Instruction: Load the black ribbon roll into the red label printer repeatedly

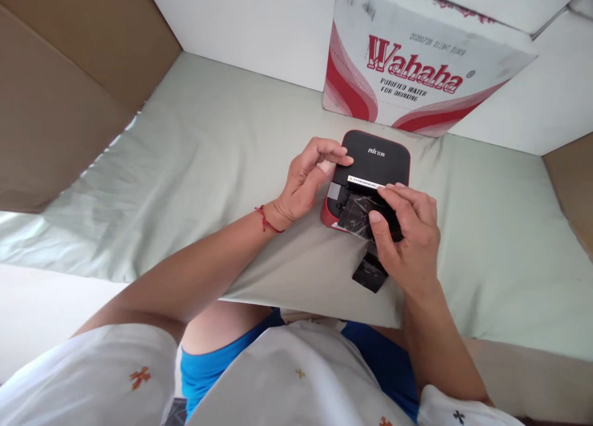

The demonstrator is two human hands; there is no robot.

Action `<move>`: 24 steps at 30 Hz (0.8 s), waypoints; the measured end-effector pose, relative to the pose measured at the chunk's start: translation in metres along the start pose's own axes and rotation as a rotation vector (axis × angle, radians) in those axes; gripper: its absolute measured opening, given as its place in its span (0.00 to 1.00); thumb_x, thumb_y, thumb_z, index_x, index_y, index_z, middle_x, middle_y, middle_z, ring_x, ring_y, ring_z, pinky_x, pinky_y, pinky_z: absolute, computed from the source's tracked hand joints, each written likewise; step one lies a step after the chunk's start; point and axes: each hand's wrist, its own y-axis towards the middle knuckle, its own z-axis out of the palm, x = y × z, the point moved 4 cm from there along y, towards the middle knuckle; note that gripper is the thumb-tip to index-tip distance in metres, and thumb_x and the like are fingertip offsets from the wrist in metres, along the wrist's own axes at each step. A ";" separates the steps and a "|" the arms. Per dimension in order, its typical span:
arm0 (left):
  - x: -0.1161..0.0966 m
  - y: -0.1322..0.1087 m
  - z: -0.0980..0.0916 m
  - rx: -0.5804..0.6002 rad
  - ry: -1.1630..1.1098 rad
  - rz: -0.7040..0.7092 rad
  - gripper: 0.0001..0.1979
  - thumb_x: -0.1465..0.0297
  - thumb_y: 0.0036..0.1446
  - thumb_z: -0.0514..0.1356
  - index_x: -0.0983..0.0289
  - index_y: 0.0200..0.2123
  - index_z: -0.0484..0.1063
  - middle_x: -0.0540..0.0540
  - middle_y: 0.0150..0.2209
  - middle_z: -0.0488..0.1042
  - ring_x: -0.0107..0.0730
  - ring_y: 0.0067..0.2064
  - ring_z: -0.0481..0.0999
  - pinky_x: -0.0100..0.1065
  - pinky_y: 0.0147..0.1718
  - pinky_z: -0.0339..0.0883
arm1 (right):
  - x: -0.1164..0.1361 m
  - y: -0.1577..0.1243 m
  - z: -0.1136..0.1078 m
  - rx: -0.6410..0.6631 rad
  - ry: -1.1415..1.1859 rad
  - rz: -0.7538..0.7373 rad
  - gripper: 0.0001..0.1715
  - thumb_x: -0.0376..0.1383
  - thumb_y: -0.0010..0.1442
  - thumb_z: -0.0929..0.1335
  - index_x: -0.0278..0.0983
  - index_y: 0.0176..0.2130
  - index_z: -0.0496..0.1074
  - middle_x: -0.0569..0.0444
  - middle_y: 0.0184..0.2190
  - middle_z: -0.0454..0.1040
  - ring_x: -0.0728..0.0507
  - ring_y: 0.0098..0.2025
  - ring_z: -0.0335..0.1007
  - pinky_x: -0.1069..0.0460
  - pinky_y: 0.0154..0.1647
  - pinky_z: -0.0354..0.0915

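Observation:
A black and red, box-shaped device (377, 151), apparently a small printer, lies on the cloth with "FEIE" on its top. My left hand (308, 182) is at its left edge, fingers loosely stretched over the lid and thumb beside the side wall. Dark, shiny film (359, 216), creased and partly see-through, lies over the device's front part. My right hand (410, 234) has this film between thumb and fingers; its fingertips are by a white warning strip (365, 182). Below hangs or lies another shiny black piece (370, 271); whether it joins the film is hidden by my right hand.
Pale green cloth (222, 142) covers the surface, its near edge close to my lap. A white and red Wahaha water carton (417, 68) stands just behind the device. Brown cardboard (74, 92) rises at the left, and more (572, 185) at the right. White panels stand behind.

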 end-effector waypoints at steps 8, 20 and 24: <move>-0.001 -0.004 -0.004 0.080 0.070 0.072 0.23 0.46 0.76 0.66 0.52 0.64 0.78 0.57 0.57 0.85 0.47 0.61 0.88 0.51 0.66 0.80 | -0.003 -0.002 0.002 0.003 0.012 0.026 0.18 0.42 0.82 0.71 0.42 0.65 0.83 0.41 0.60 0.86 0.32 0.65 0.83 0.33 0.71 0.76; 0.051 -0.015 -0.011 0.148 -0.191 -0.208 0.51 0.46 0.62 0.74 0.34 0.83 0.57 0.47 0.85 0.63 0.63 0.92 0.50 0.71 0.89 0.45 | 0.010 -0.005 -0.007 -0.049 0.051 -0.096 0.13 0.34 0.79 0.70 0.45 0.55 0.86 0.46 0.51 0.87 0.31 0.65 0.82 0.32 0.66 0.78; 0.062 -0.017 -0.017 0.256 -0.239 -0.307 0.57 0.51 0.62 0.73 0.26 0.85 0.45 0.39 0.89 0.53 0.61 0.94 0.38 0.74 0.90 0.32 | 0.010 -0.007 -0.008 -0.071 0.045 -0.094 0.14 0.33 0.78 0.71 0.46 0.52 0.87 0.48 0.49 0.88 0.31 0.65 0.81 0.32 0.65 0.77</move>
